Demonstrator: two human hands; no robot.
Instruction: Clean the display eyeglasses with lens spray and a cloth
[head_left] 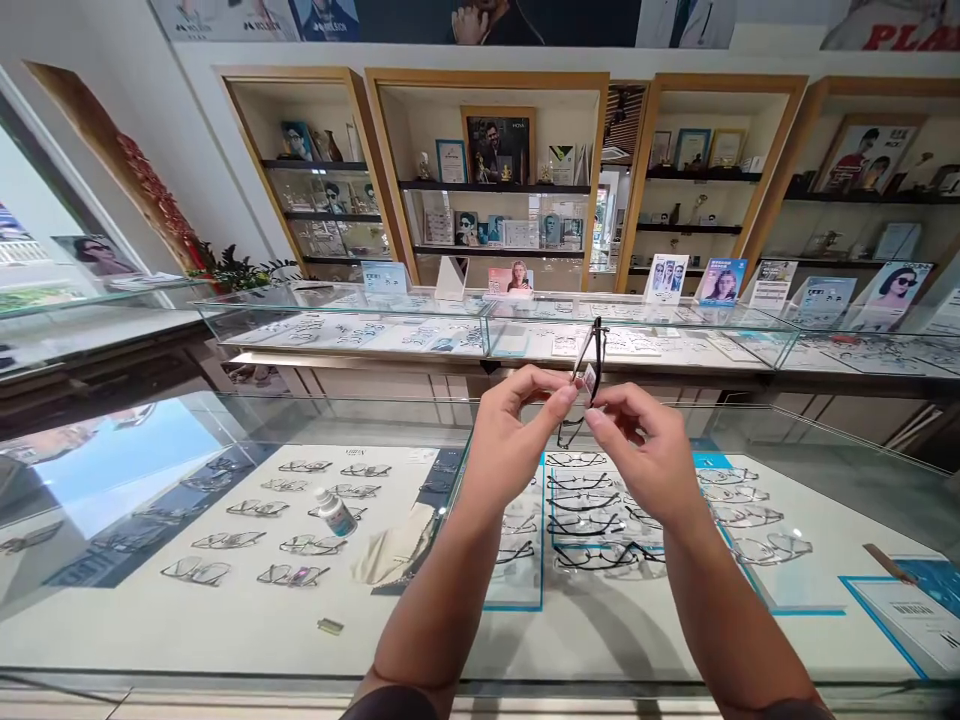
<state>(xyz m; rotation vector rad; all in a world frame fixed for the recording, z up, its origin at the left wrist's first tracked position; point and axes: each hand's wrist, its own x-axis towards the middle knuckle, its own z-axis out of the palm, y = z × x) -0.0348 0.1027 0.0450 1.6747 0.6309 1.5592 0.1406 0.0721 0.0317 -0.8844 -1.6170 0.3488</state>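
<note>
In the middle of the head view, a pair of dark-framed eyeglasses (pixel 598 352) is held up above the glass counter, turned edge-on. My left hand (pixel 504 435) is closed, its thumb and index finger pinching the glasses from the left. From the right, my right hand (pixel 651 458) pinches the frame just below a small pale tag (pixel 589 378). That tag sits between the fingertips of both hands. Part of the frame hangs below the fingers, and the fingers cover some of it.
On the glass counter (pixel 300 645) are a small white bottle (pixel 335 512), a crumpled beige cloth (pixel 394 548) and a small flat metallic piece (pixel 330 627). Rows of eyeglasses (pixel 585 525) show under the glass. Behind stand another glass showcase (pixel 420 335) and wooden wall shelves (pixel 487 78).
</note>
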